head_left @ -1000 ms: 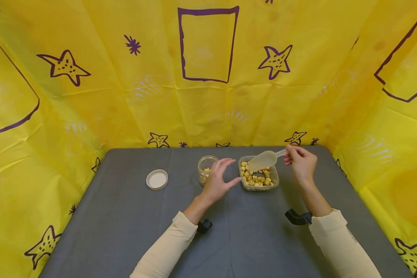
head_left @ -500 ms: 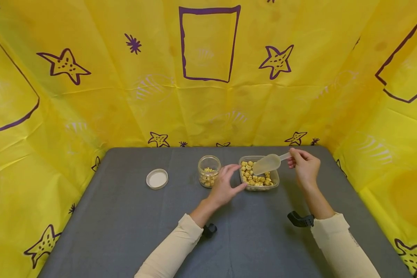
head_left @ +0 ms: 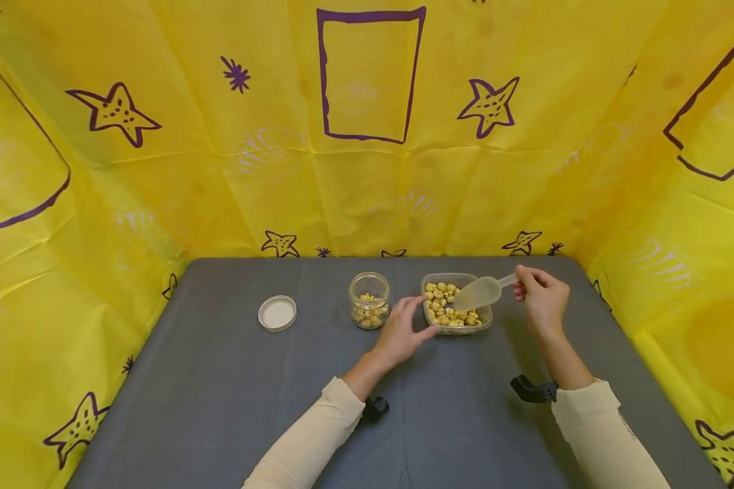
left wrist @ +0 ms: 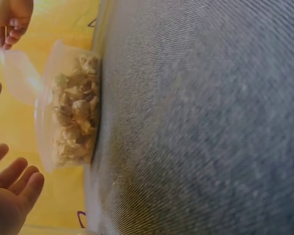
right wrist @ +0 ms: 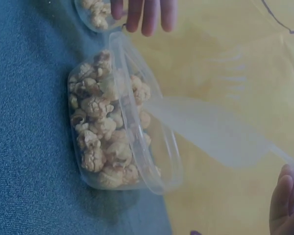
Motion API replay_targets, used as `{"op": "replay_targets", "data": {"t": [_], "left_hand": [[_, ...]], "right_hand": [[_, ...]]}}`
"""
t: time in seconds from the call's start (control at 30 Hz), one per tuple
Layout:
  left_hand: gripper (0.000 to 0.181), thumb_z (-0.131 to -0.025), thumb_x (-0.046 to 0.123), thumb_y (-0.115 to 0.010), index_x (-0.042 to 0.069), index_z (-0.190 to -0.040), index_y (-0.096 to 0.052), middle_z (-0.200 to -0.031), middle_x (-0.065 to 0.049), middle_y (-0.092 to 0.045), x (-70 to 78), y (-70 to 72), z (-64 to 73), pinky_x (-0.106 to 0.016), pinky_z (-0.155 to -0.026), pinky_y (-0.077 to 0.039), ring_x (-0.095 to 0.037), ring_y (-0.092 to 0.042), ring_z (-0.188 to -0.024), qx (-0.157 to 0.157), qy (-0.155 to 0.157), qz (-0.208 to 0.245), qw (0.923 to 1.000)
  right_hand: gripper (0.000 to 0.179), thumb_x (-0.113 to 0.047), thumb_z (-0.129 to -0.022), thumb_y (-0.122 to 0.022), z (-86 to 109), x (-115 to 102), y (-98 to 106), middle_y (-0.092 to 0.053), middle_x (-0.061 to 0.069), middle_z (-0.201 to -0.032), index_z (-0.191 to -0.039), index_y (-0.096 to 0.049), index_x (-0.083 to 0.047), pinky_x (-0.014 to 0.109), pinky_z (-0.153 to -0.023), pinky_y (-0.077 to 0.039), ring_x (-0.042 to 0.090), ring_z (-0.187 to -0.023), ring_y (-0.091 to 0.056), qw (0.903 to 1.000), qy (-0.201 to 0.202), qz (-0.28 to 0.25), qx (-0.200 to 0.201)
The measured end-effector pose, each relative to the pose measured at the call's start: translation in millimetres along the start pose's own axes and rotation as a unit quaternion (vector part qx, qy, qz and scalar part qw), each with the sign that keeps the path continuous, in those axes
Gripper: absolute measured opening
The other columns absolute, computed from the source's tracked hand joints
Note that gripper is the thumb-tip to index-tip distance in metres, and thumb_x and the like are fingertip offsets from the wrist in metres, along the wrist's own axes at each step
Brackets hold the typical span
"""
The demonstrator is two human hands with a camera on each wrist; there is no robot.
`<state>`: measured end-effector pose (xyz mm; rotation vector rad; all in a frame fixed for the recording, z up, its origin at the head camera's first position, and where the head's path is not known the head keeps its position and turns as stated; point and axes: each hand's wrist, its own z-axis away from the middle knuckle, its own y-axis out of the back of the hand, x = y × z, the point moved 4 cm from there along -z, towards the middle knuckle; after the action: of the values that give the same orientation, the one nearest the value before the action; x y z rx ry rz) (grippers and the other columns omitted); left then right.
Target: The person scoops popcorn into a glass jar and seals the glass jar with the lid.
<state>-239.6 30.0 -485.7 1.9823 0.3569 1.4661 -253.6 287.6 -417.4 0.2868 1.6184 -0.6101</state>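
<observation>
My right hand [head_left: 546,302] pinches the handle of a translucent plastic scoop [head_left: 478,293]. The scoop's tip dips into a clear plastic container [right wrist: 152,166] of caramel popcorn [head_left: 445,316]; popcorn shows through its walls in both wrist views. At the container's left side is my left hand [head_left: 397,336], thumb and fingers spread around the near-left corner. In the left wrist view the fingers [left wrist: 32,188] look apart from the container wall. Left of that hand stands a clear round jar [head_left: 369,302], uncapped, partly filled with popcorn.
A round white lid [head_left: 277,314] lies on the grey tabletop [head_left: 220,394], left of the jar. Yellow cloth [head_left: 367,190] with purple drawings rises behind the table and along both sides.
My left hand has moved right, away from the jar toward the container, uncovering the jar. My right hand has shifted slightly right with the scoop, whose tip moved right over the popcorn.
</observation>
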Motion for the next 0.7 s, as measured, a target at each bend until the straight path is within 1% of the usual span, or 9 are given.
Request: {"op": "replay_targets", "data": {"t": [0.17,0.3,0.37,0.43,0.5,0.53,0.6,0.67,0.7], "left_hand": [[0.065,-0.090,0.040,-0.068,0.016,-0.145,-0.045,-0.144,-0.012,-0.047,-3.4,-4.6,-1.7,-0.050,-0.104,-0.043,-0.030,-0.048,-0.131,0.000,0.026,-0.002,0.9997],[0.066,-0.090,0.039,-0.068,0.015,-0.146,-0.043,-0.144,-0.013,-0.046,-4.6,-7.7,-3.1,-0.050,-0.104,-0.043,-0.031,-0.047,-0.132,-0.006,0.036,-0.005,0.9993],[0.067,-0.090,0.040,-0.068,0.016,-0.147,-0.042,-0.145,-0.013,-0.046,-4.7,-9.3,-4.0,-0.050,-0.104,-0.043,-0.030,-0.047,-0.132,-0.011,0.041,-0.007,0.9991],[0.067,-0.091,0.040,-0.067,0.015,-0.148,-0.041,-0.144,-0.013,-0.046,-4.7,-10.7,-4.9,-0.051,-0.103,-0.043,-0.031,-0.047,-0.131,-0.014,0.044,-0.007,0.9989],[0.068,-0.091,0.041,-0.067,0.015,-0.149,-0.040,-0.144,-0.013,-0.046,-5.1,-12.2,-5.7,-0.050,-0.103,-0.044,-0.031,-0.047,-0.131,-0.018,0.047,-0.012,0.9987],[0.069,-0.092,0.041,-0.066,0.015,-0.149,-0.039,-0.144,-0.013,-0.046,-5.3,-12.9,-6.1,-0.050,-0.102,-0.044,-0.031,-0.048,-0.131,-0.019,0.049,-0.015,0.9985],[0.069,-0.092,0.042,-0.065,0.014,-0.150,-0.038,-0.144,-0.014,-0.047,-5.7,-14.2,-6.9,-0.049,-0.102,-0.044,-0.031,-0.049,-0.130,-0.022,0.051,-0.020,0.9983],[0.071,-0.093,0.043,-0.064,0.014,-0.151,-0.037,-0.143,-0.013,-0.047,-6.0,-15.5,-7.6,-0.048,-0.101,-0.045,-0.030,-0.050,-0.128,-0.025,0.052,-0.027,0.9980],[0.071,-0.093,0.043,-0.063,0.014,-0.151,-0.036,-0.143,-0.013,-0.047,-6.1,-16.0,-8.2,-0.047,-0.101,-0.045,-0.030,-0.050,-0.128,-0.026,0.050,-0.030,0.9979]], "right_hand": [[0.011,-0.003,-0.087,-0.070,3.1,-6,1,-0.065,0.000,-0.053,-0.085,-0.072,0.008,0.018,-0.041,-0.047,0.007,-0.040,-0.055,0.9996,0.007,0.027,-0.008],[0.011,-0.006,-0.086,-0.072,0.8,-9,2,-0.064,-0.003,-0.054,-0.085,-0.072,0.005,0.017,-0.042,-0.047,0.006,-0.041,-0.055,0.9979,0.025,0.058,-0.012],[0.015,-0.010,-0.087,-0.073,-1.4,-10,2,-0.064,-0.006,-0.054,-0.087,-0.072,0.006,0.016,-0.043,-0.047,0.005,-0.042,-0.055,0.9950,0.041,0.090,-0.015],[0.022,-0.014,-0.087,-0.072,-2.9,-10,2,-0.063,-0.011,-0.055,-0.091,-0.072,0.008,0.014,-0.044,-0.047,0.002,-0.043,-0.055,0.9895,0.065,0.128,-0.021],[0.027,-0.017,-0.088,-0.072,-2.8,-11,2,-0.061,-0.018,-0.055,-0.094,-0.072,0.009,0.012,-0.045,-0.046,-0.002,-0.045,-0.054,0.9775,0.104,0.181,-0.030],[0.027,-0.018,-0.089,-0.072,-2.4,-12,1,-0.059,-0.021,-0.055,-0.095,-0.072,0.009,0.011,-0.045,-0.045,-0.004,-0.045,-0.053,0.9693,0.127,0.208,-0.033],[0.026,-0.017,-0.089,-0.072,-0.9,-14,-1,-0.056,-0.026,-0.057,-0.095,-0.074,0.008,0.009,-0.046,-0.043,-0.008,-0.047,-0.051,0.9493,0.178,0.256,-0.039],[0.022,-0.014,-0.088,-0.072,0.9,-15,-4,-0.056,-0.025,-0.059,-0.093,-0.075,0.007,0.007,-0.046,-0.041,-0.012,-0.047,-0.049,0.9288,0.227,0.290,-0.041],[0.019,-0.012,-0.087,-0.073,1.7,-15,-5,-0.058,-0.020,-0.059,-0.092,-0.075,0.006,0.007,-0.047,-0.040,-0.014,-0.048,-0.047,0.9199,0.248,0.300,-0.042]]}}
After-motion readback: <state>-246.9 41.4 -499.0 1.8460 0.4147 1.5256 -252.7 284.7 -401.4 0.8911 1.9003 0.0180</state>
